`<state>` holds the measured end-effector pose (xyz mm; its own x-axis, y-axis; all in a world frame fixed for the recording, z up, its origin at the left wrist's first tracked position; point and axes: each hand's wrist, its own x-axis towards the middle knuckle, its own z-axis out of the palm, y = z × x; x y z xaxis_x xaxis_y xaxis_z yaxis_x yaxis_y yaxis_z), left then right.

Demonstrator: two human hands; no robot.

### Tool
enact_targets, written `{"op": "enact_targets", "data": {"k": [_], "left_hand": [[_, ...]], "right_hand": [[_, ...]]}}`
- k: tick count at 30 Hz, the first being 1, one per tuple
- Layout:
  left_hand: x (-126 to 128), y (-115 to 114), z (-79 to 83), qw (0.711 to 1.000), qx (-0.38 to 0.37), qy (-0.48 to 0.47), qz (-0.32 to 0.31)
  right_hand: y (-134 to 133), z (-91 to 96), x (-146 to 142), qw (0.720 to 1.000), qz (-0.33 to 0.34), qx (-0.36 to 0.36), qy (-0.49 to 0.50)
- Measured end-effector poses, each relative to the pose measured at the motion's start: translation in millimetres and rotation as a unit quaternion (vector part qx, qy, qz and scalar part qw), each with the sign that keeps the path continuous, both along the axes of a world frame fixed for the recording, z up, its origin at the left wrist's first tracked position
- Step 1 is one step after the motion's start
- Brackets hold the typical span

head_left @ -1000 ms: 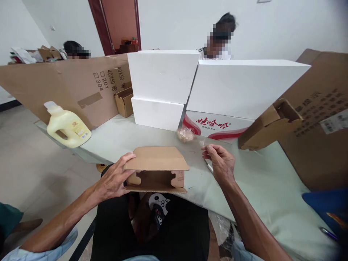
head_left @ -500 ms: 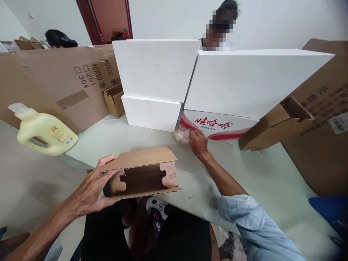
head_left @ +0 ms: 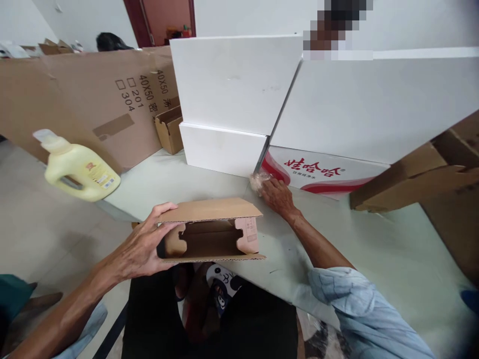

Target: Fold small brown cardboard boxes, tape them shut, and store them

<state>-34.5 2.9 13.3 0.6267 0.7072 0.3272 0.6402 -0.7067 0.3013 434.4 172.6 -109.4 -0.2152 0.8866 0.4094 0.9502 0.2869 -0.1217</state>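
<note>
My left hand [head_left: 144,244] grips the left end of an open brown cardboard box [head_left: 213,210], thumb and fingers on either side. The box lies on its side at the table's near edge. Its open mouth faces me, end flaps folded inward, and the inside shows no contents. Farther off, my right hand [head_left: 279,197] is closed at a crumpled clear plastic bundle [head_left: 258,182] with something pale inside; what it wraps is too unclear to name. The bundle sits on the table in front of a white box with red lettering [head_left: 318,172].
White boxes [head_left: 232,85] are stacked across the back of the pale table [head_left: 149,182]. A yellow detergent bottle [head_left: 84,169] stands on the left. Small cardboard boxes stand at back left [head_left: 170,132] and right [head_left: 396,179]. A person [head_left: 339,25] is behind the stack.
The view has shifted, so most things appear farther right. My left hand still holds the cardboard box, and my right hand stays at the plastic bundle.
</note>
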Motion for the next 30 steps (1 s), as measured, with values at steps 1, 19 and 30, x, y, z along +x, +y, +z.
{"op": "enact_targets", "data": {"k": [1,19,30], "left_hand": [[1,1,1.9,1.000,-0.008,0.003,0.000],[27,34,41.2,0.975,-0.185,-0.038,-0.113],[30,63,51.7,0.969,-0.200,0.056,-0.134]], "right_hand": [[0,0.6,0,1.000,0.004,-0.007,0.007],[-172,134.5,-52,0.920,0.107,0.138,0.351],[-182,173.0,-71,0.928,0.302,-0.133,0.173]]}}
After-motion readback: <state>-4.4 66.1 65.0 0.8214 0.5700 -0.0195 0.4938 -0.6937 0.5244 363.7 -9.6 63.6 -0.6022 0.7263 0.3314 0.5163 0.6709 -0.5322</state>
